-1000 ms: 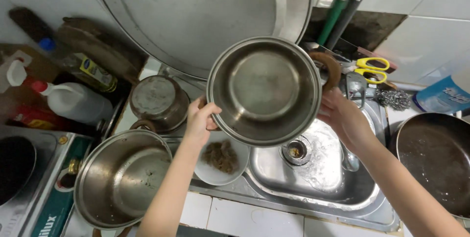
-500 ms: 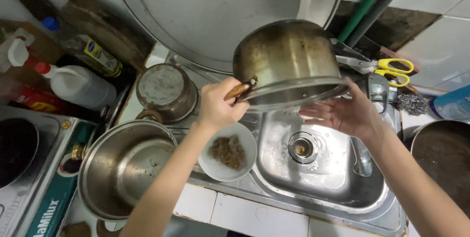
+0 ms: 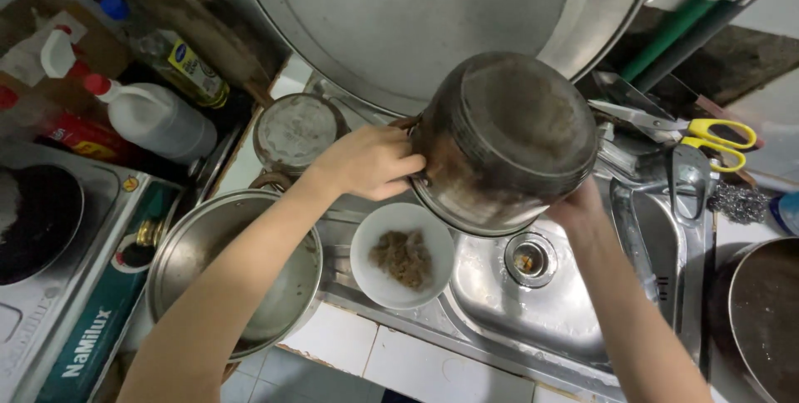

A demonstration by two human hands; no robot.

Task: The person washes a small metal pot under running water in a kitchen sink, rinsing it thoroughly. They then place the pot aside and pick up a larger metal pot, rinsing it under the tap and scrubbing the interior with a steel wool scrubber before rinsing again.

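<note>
Far left: yellow-blue label on oil bottle [image 3: 190,70], red packet [image 3: 79,138], green stove box [image 3: 91,345].

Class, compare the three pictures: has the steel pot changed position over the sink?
Yes. The steel pot has been tipped over above the sink drain: its inside faced the camera earlier, and now its stained underside does.

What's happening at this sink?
A person holds a steel pot upside down over the sink, its stained bottom facing the camera. The left hand grips the pot's side handle; the right hand supports the far rim from below. A white bowl of scraps sits beneath.
</note>
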